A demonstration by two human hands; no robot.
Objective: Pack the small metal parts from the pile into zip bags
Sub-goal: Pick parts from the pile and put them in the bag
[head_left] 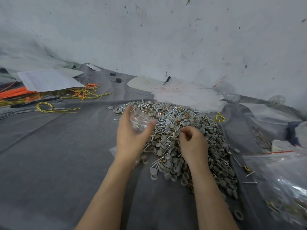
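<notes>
Left hand [131, 138] clutching blurred zip bag [139, 120], right hand [194, 145] curled over pile [182, 117], perhaps pinching

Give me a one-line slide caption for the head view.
Left hand holds a zip bag at the edge of the pile while the right hand curls its fingers over it.

Left hand [131, 138] grips zip bag [139, 121]; right hand [193, 143] over pile [191, 146].

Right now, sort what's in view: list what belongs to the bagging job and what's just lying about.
Job: left hand, zip bag, right hand, pile of parts, filled bags.
Lying about: yellow wires, orange cables, paper sheet.
</notes>
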